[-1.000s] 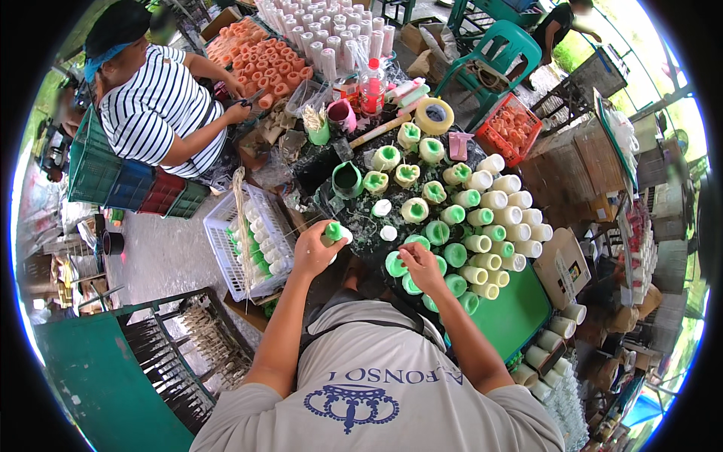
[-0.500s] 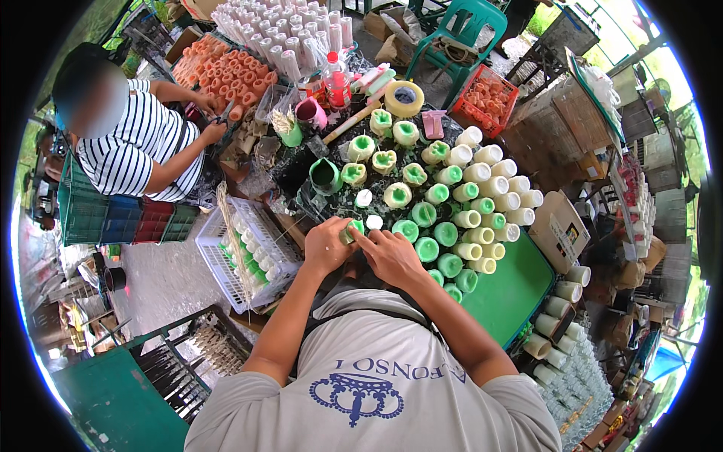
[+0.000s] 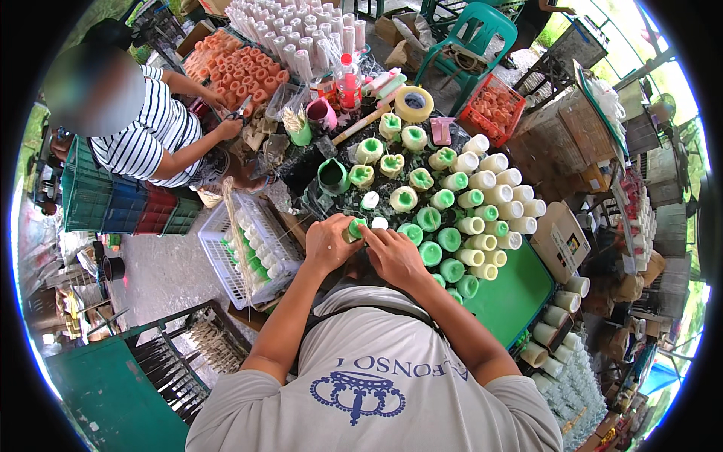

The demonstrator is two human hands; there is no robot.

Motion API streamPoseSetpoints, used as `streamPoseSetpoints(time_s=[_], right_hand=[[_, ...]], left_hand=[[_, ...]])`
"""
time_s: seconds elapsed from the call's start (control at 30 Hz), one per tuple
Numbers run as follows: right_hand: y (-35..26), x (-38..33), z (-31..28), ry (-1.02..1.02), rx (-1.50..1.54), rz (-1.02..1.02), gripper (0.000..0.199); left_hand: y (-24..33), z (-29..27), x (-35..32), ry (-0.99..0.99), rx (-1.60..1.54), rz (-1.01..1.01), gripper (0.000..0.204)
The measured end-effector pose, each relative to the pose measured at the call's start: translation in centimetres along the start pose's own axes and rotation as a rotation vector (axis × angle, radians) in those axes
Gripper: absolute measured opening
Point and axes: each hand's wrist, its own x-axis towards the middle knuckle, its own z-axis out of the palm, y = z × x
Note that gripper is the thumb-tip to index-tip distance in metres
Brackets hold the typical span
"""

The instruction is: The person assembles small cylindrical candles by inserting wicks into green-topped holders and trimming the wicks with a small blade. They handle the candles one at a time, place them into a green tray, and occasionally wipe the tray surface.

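My left hand (image 3: 330, 242) is closed around a green candle (image 3: 355, 227) with a paler rim, mostly covered by my fingers. The fingertips of my right hand (image 3: 396, 255) press against the same candle from the right. Just beyond my hands are a white disc (image 3: 379, 224) and another small white round piece (image 3: 370, 200). On the dark tabletop ahead stand several rough-edged cream candles (image 3: 403, 198) with green hollows. To the right are rows of smooth green candles (image 3: 428, 219) and pale cylindrical candles (image 3: 498, 194). A green pitcher (image 3: 333, 176) with dark inside stands left of them.
A white plastic crate (image 3: 245, 248) with candles is at my left. A tape roll (image 3: 413, 103), a red-capped bottle (image 3: 349, 83) and a pink cup (image 3: 321, 114) stand farther back. A person in stripes (image 3: 162, 135) works with scissors (image 3: 239, 111) beside orange pieces (image 3: 248, 71).
The view has shifted slightly, so the table appears a little lower and to the right. My hands stay together on the candle. The striped person's head has moved left.
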Motion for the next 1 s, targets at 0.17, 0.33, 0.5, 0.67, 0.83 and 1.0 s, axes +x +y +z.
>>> streamPoseSetpoints(time_s=[0.17,0.33,0.5,0.67,0.83,1.0], right_hand=[[0.0,1.2,-0.8,0.147,0.192,0.082,0.031],[0.5,2.8,-0.2,0.166,0.388,0.382,0.017],[0.9,2.9,0.0,0.139,0.503,0.455,0.017],[2.1,1.9,0.4,0.288,0.430,0.211,0.016],[2.5,0.9,0.3,0.292,0.382,0.190,0.018],[1.5,1.2,-1.5,0.312,0.340,0.176,0.018]], left_hand=[[-0.3,0.5,-0.1,0.016,0.117,0.077,0.033],[0.6,0.8,-0.1,0.034,0.226,0.173,0.035],[0.9,0.9,0.2,0.031,0.248,0.204,0.034],[1.8,0.5,0.5,0.030,0.186,0.187,0.035],[2.2,0.4,0.7,0.024,0.180,0.161,0.036],[2.3,0.1,0.6,0.045,0.175,0.185,0.037]])
